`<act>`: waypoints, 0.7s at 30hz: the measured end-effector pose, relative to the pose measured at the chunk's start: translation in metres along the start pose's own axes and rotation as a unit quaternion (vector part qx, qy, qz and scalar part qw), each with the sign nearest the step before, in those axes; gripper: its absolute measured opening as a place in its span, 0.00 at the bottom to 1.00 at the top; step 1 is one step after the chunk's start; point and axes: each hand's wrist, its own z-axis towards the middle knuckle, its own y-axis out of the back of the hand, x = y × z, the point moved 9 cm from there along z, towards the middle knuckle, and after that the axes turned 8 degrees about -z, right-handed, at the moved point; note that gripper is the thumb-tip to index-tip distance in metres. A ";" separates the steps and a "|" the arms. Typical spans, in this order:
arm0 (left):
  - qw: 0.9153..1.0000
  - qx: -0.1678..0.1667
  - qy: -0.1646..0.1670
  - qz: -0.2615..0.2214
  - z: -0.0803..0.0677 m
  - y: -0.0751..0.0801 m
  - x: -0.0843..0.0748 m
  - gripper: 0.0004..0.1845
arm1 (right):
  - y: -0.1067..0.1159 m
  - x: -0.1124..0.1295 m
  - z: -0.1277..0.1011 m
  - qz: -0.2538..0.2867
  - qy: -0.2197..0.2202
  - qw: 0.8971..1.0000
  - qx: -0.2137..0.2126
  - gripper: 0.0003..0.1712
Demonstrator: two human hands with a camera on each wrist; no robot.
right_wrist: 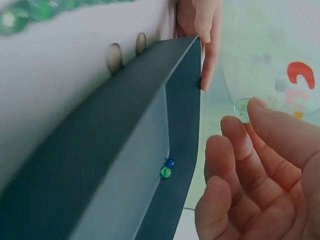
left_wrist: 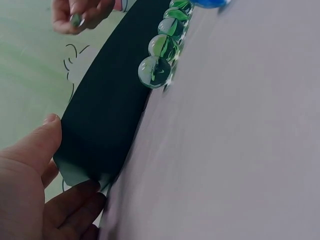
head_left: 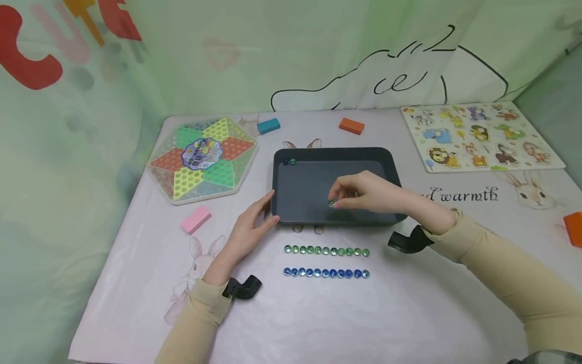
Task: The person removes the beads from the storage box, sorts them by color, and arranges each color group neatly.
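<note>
Thumb and index finger of my right hand [head_left: 356, 192] pinch a clear green-streaked glass marble [right_wrist: 242, 110] above the dark grey tray [head_left: 313, 194]. My left hand [head_left: 249, 225] touches the tray's left side, its index finger along the outer wall and thumb at the front corner. Inside the tray's far left corner lie a dark blue marble [right_wrist: 169, 163] and a green marble [right_wrist: 165, 172], side by side. In front of the tray, several green marbles [head_left: 326, 251] form a straight row. A parallel row of blue marbles [head_left: 325, 273] lies closer to me.
A hexagonal star-patterned game board [head_left: 186, 184] lies on the left, with a pink block [head_left: 196, 220] below it. Behind the tray are a teal block [head_left: 268, 126] and an orange block [head_left: 351, 126]. An animal puzzle board [head_left: 482, 136] lies back right; another orange block [head_left: 574, 228] sits at far right.
</note>
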 end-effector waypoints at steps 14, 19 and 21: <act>1.000 -0.001 0.003 0.003 0.000 0.000 0.002 0.32 | -0.008 -0.019 -0.069 0.013 -0.040 0.999 0.020 0.06; 1.000 -0.003 -0.001 -0.001 0.000 0.001 0.000 0.32 | -0.022 -0.026 -0.084 0.016 -0.043 0.999 0.026 0.06; 1.000 -0.003 -0.003 0.000 0.000 0.001 0.000 0.32 | -0.027 -0.029 -0.087 0.017 -0.039 0.999 0.027 0.05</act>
